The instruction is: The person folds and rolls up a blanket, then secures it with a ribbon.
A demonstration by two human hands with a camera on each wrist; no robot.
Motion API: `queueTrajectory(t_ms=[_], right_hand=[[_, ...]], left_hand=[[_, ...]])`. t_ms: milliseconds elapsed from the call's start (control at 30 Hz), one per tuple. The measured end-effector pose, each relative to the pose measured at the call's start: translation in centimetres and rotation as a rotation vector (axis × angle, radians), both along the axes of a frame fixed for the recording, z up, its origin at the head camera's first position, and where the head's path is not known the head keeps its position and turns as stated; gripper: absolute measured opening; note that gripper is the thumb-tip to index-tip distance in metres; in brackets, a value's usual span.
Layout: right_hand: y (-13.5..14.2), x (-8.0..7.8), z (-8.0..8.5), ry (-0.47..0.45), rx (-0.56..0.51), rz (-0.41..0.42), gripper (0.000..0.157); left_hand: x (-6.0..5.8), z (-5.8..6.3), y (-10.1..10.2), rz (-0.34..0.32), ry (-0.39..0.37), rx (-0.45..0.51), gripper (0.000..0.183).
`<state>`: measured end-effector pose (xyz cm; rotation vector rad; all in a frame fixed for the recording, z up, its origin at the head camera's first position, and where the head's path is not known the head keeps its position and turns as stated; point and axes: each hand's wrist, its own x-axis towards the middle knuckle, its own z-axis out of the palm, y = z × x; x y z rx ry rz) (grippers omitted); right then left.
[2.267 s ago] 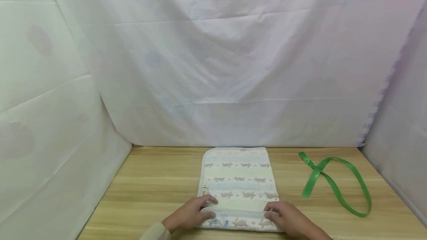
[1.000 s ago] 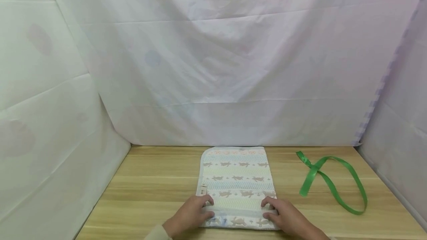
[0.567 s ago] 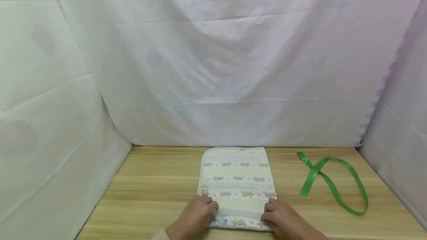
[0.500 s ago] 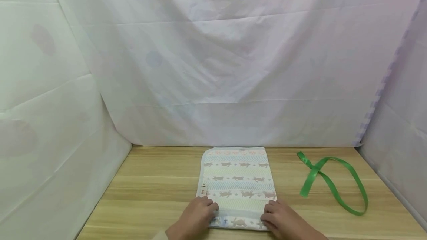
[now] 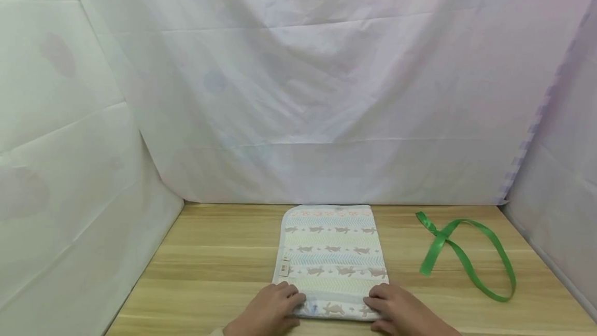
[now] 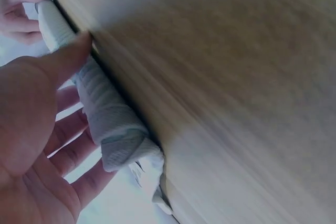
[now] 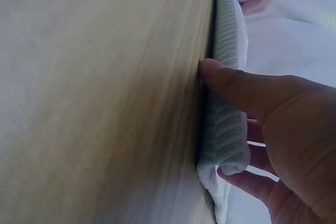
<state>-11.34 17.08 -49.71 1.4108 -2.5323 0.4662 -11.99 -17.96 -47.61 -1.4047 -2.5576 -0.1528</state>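
Note:
A white towel (image 5: 333, 258) printed with brown turtles and pale stripes lies flat on the table, its near end turned up in a narrow roll-like fold. My left hand (image 5: 270, 309) grips the left end of this fold, fingers over the top and thumb on the near side. At the right end, my right hand (image 5: 403, 309) holds it the same way. The left wrist view shows the rolled edge (image 6: 113, 114) between thumb and fingers. In the right wrist view, the thumb lies across the ribbed roll (image 7: 226, 124) with fingertips behind it.
A green ribbon (image 5: 471, 274) lies in a crossed loop on the wooden table (image 5: 210, 253) to the right of the towel. White cloth sheets (image 5: 298, 118) hang behind and at both sides. A small label (image 5: 284, 267) sits at the towel's left edge.
Both thumbs have come from on top of the fold down to its near side, while the fingers have drawn back onto the fold. The towel and ribbon lie nearly where they were.

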Motion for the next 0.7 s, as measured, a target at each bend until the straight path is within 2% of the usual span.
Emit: queueTrajectory(t_ms=[233,333,433,500,567,700], right_hand=[[-0.10,0.15,0.60,-0.121,0.007,-0.055,0.034],[-0.19,0.19,0.59,-0.093,-0.015,-0.052,0.035],[-0.37,0.24,0.18,0.037,-0.031,-0.042,0.036],[-0.54,0.28,0.07,0.087,-0.005,-0.055,0.037],[-0.70,0.37,0.01,0.113,0.025,-0.070,0.038],[-0.84,0.45,0.13,0.087,0.064,-0.098,0.039]], left_hand=[[-0.18,-0.10,-0.14,-0.010,0.001,0.017,0.030],[-0.21,-0.03,-0.10,-0.022,0.031,0.011,0.032],[-0.21,0.00,-0.02,-0.027,0.056,0.016,0.036],[-0.21,-0.06,-0.02,-0.026,0.054,0.032,0.038],[-0.20,-0.11,-0.10,-0.017,0.033,0.054,0.040],[-0.23,-0.30,-0.43,0.011,-0.014,0.102,0.042]])
